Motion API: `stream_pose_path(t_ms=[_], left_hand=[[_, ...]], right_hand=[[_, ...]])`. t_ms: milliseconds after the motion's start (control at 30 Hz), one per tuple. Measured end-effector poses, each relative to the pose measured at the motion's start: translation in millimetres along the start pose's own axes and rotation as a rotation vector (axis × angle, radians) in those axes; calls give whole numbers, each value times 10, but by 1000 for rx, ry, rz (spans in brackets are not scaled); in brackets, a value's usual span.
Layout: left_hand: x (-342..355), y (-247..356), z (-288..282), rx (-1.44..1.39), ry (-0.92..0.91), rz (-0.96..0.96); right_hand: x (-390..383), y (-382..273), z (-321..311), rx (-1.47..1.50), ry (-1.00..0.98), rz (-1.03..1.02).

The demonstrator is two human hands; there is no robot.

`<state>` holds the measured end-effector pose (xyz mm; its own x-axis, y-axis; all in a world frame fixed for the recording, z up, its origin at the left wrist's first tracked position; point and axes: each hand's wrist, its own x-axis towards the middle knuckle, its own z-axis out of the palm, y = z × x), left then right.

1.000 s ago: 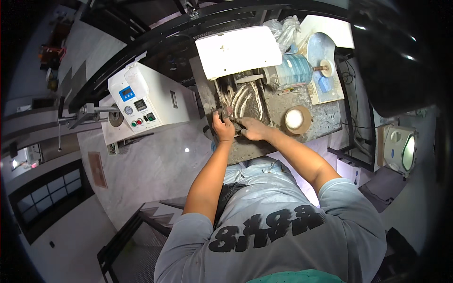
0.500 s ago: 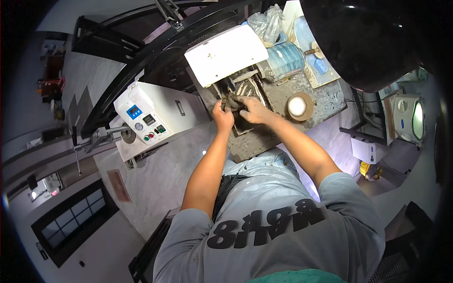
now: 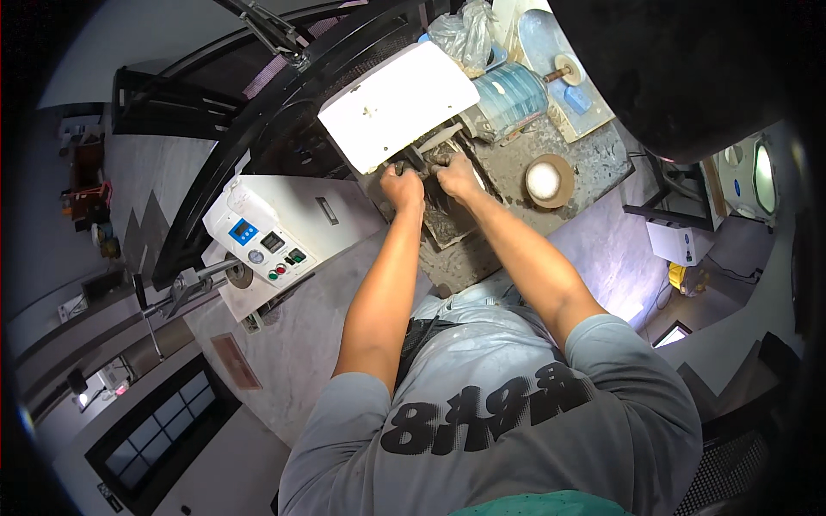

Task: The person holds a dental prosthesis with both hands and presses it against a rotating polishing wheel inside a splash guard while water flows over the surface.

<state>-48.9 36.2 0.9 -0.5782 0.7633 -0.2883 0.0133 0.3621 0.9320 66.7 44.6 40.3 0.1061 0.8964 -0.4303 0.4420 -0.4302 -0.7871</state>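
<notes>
My left hand (image 3: 402, 187) is closed in a pinch beneath the front edge of a white machine cover (image 3: 379, 116). Close on its right, my right hand (image 3: 457, 178) is closed too, its dirt-darkened fingers curled. Whatever the two hands hold is small, dark and hidden by the fingers, so I cannot make it out. A pale, rounded bar (image 3: 441, 138) shows just beyond them. Below the hands lies a dark, mud-coated tray (image 3: 449, 225) on the grimy worktop (image 3: 503, 163).
Right of my hands stands a brown bowl (image 3: 564, 186) with white contents. Behind it lies a clear blue plastic bottle (image 3: 516, 96), near a blue block (image 3: 577, 100) and a plastic bag (image 3: 465, 36). A white control box (image 3: 297, 215) stands at left; a large black shape fills the upper right.
Both hands have moved a little farther in under the cover. The right fingers, stretched toward the left hand before, are now curled. The whole view has shifted slightly.
</notes>
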Motion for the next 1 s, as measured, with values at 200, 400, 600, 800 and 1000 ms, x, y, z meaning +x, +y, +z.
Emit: stream_pose_path(t_ms=[200, 400, 600, 800, 1000], left_hand=[[-174, 229, -48, 141, 12, 98], [-239, 132, -94, 58, -59, 57], [-277, 92, -80, -36, 63, -56], [-209, 85, -44, -35, 29, -14], [-302, 111, -335, 159, -49, 184]], right_hand=[[-128, 78, -6, 101, 17, 19], [71, 407, 73, 180, -125, -142], [-141, 25, -76, 40, -92, -79], [-68, 78, 15, 159, -67, 4], [-147, 563, -73, -397, -13, -375]])
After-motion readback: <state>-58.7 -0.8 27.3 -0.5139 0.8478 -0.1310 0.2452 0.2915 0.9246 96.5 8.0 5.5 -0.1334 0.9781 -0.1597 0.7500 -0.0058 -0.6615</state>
